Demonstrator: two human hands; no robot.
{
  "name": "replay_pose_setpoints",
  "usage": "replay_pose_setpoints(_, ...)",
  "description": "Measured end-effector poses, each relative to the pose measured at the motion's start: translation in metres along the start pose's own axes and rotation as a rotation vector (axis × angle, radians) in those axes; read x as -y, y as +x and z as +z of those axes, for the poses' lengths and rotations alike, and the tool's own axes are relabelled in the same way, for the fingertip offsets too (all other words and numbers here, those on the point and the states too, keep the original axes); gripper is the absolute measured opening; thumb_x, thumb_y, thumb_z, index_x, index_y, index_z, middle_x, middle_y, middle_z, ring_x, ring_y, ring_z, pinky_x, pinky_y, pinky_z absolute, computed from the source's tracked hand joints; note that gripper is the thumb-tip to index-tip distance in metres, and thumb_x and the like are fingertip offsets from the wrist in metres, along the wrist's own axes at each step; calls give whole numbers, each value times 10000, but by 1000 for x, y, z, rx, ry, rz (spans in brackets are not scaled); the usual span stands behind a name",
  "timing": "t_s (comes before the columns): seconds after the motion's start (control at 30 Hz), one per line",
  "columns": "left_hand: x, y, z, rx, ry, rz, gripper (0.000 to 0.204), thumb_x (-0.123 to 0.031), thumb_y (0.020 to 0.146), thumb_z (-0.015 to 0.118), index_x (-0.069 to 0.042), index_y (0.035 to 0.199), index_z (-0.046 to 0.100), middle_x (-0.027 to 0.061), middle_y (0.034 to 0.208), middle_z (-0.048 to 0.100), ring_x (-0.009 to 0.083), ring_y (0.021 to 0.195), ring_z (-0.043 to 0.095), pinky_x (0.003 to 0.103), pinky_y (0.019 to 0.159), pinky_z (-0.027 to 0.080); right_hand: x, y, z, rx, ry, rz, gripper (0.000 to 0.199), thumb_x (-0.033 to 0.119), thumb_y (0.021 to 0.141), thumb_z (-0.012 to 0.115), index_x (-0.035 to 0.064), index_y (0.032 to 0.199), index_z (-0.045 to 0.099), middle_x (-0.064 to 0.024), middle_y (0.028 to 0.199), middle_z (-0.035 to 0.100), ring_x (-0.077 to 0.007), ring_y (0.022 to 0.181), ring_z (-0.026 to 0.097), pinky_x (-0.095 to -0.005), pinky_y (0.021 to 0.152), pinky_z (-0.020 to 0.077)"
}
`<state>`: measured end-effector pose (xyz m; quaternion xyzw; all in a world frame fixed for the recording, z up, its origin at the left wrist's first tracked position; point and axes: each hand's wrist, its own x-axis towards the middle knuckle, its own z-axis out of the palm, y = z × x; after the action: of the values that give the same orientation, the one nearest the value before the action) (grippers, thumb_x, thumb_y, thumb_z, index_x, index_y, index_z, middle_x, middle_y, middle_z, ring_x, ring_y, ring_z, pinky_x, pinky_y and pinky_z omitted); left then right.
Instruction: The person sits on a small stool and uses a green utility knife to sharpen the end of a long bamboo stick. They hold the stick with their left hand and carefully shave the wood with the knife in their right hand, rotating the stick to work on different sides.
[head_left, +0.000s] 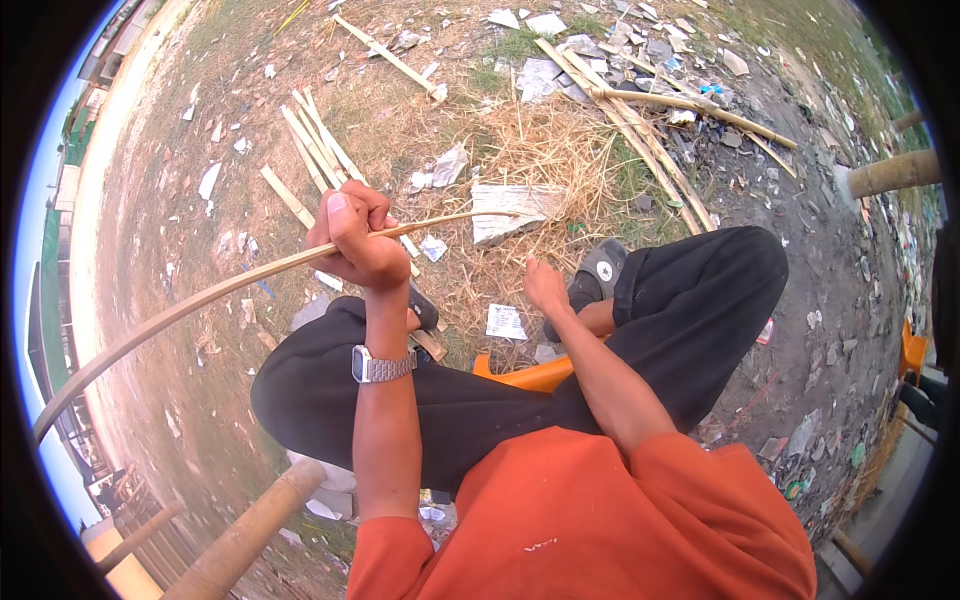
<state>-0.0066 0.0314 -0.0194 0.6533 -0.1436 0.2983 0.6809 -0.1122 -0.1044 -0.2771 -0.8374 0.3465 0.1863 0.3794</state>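
Orange shirt [590, 520] below; left hand [352, 235] fingers grip a bamboo strip [200, 300].

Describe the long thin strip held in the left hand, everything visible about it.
The strip is a long, slender, pale tan sliver, seemingly split bamboo. It bows in a shallow arc from the lower left edge of the picture up to a thin tip near a flat grey slab on the ground. The left hand is closed around it, well toward the tip end. Nothing else visibly touches it.
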Motion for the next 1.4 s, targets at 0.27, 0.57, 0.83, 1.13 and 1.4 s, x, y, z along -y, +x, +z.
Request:
replay_pose_setpoints(0.27, 10, 5, -6, -53, -65, -61, 370, -194, 859, 379, -52, 527, 297, 83, 463, 396, 102, 387, 327, 228, 362, 289, 100, -69, -64, -50, 457, -435, 455, 395, 989, 336, -12, 836, 472, -287, 669, 551, -485, 687, 538, -524, 648, 371)
replay_pose_setpoints(0.57, 9, 1, -13, -13, -33, -74, 324, -199, 834, 361, -67, 548, 283, 69, 463, 362, 100, 393, 309, 217, 363, 270, 137, -123, -85, -15, 239, -575, 357, 357, 980, 395, 20, 887, 466, -279, 595, 553, -494, 628, 561, -563, 575, 444)
replay_pose_setpoints(0.83, 3, 0, -19, -63, 2, -74, 324, -181, 849, 354, -53, 554, 311, 69, 471, 400, 85, 398, 307, 212, 375, 276, 121, -94, -47, -301, 150, -762, 290, 328, 962, 454, 51, 877, 469, -221, 521, 543, -441, 512, 571, -496, 451, 461)
replay_pose_setpoints(1.13, 10, 4, -15, -35, -30, -30, 339, -162, 861, 359, -74, 542, 287, 37, 490, 339, 89, 416, 296, 218, 351, 246, 8, -50, -37, -259, 41, -312, 485, 407, 981, 338, 1, 844, 567, -301, 770, 603, -474, 750, 589, -537, 742, 450)
replay_pose_setpoints(1.4, 3, 4, -12, -35, -39, -56, 358, -160, 844, 376, -17, 516, 367, 34, 480, 392, 74, 392, 326, 228, 366, 279, 153, -160, -106, -11, 449, -690, 410, 380, 982, 386, 3, 883, 513, -263, 591, 541, -466, 612, 560, -523, 559, 404)
